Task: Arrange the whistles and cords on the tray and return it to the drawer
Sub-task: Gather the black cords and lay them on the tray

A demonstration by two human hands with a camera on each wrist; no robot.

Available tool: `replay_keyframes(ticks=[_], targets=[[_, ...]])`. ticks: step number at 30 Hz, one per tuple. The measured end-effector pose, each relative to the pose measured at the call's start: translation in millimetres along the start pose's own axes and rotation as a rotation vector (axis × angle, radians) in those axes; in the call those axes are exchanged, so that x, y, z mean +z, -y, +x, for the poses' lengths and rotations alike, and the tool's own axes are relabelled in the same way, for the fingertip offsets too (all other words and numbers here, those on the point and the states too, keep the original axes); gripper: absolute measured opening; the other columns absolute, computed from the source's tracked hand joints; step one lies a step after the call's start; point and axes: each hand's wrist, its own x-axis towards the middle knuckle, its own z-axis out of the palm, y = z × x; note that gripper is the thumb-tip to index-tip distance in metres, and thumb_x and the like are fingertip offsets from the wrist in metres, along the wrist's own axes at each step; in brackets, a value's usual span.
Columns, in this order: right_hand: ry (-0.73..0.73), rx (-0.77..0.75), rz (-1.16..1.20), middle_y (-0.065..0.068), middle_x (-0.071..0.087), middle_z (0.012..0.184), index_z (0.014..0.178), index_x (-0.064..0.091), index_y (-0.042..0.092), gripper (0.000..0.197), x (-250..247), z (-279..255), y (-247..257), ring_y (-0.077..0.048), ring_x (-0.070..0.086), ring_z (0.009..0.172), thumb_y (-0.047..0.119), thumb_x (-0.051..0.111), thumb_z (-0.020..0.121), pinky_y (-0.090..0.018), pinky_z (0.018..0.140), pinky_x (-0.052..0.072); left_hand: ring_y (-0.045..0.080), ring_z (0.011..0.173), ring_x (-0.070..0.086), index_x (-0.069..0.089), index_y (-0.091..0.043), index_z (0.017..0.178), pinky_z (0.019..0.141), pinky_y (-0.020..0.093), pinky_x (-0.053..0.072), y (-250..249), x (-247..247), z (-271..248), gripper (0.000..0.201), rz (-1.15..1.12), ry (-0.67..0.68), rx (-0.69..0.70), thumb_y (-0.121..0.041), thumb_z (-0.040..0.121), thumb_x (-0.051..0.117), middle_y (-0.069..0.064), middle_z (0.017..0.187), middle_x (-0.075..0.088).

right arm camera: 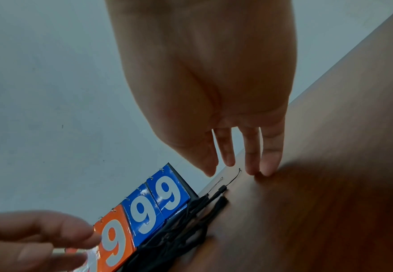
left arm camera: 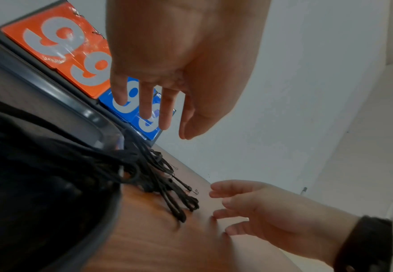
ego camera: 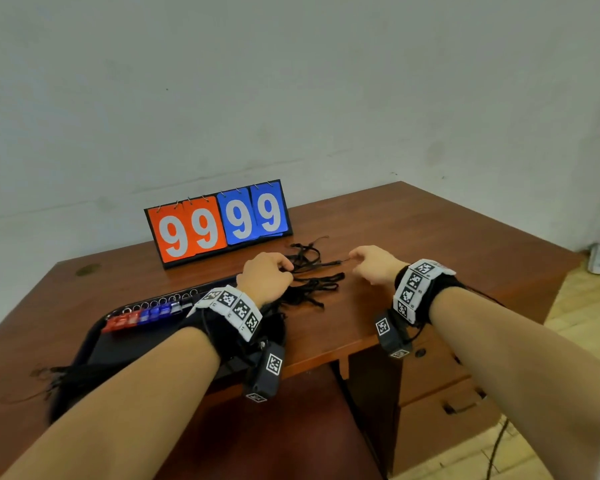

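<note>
A black tray (ego camera: 136, 349) lies on the desk at the left, with a row of red and blue whistles (ego camera: 142, 315) along its far edge. A bundle of black cords (ego camera: 312, 282) trails from the tray's right corner onto the wood. My left hand (ego camera: 267, 275) hovers over the near end of the bundle; in the left wrist view its fingers (left arm camera: 165, 117) hang straight and hold nothing. My right hand (ego camera: 368, 263) is at the thin tip of one cord (right arm camera: 223, 188), with straight fingertips (right arm camera: 267, 169) touching the desk.
A flip scoreboard (ego camera: 219, 223) reading 99 99 stands behind the cords near the wall. More cords (ego camera: 59, 375) lie on the tray's near left end. Desk drawers (ego camera: 440, 410) sit below my right arm. The desk's right half is bare wood (ego camera: 447, 237).
</note>
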Motion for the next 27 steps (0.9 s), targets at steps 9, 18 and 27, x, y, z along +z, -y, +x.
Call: replay_keyframes(ticks=[9, 18, 27], targets=[[0.184, -0.041, -0.327, -0.007, 0.035, 0.156, 0.151, 0.034, 0.014, 0.06, 7, 49, 22, -0.025, 0.036, 0.141, 0.001, 0.046, 0.094, -0.033, 0.114, 0.032, 0.018, 0.108, 0.061, 0.062, -0.045, 0.083, 0.096, 0.043, 0.051, -18, 15, 27, 0.013, -0.012, 0.037, 0.041, -0.033, 0.079, 0.06, -0.009, 0.114, 0.066], [0.209, -0.111, -0.418, -0.009, 0.06, 0.131, 0.129, 0.061, 0.012, 0.041, 13, 58, 34, -0.027, 0.059, 0.116, 0.001, 0.047, 0.093, -0.033, 0.094, 0.049, 0.015, 0.105, 0.061, 0.067, -0.038, 0.092, 0.095, 0.042, 0.052, -18, 12, 30, 0.014, -0.03, 0.022, 0.044, -0.027, 0.085, 0.062, -0.009, 0.11, 0.067], [0.191, -0.072, -0.328, -0.01, 0.067, 0.103, 0.11, 0.069, 0.004, 0.022, 7, 36, 39, -0.024, 0.061, 0.089, 0.007, 0.067, 0.088, -0.031, 0.073, 0.049, 0.014, 0.102, 0.062, 0.065, -0.039, 0.086, 0.093, 0.041, 0.053, -17, 10, 18, 0.014, -0.039, 0.015, 0.033, -0.026, 0.085, 0.061, -0.011, 0.108, 0.066]])
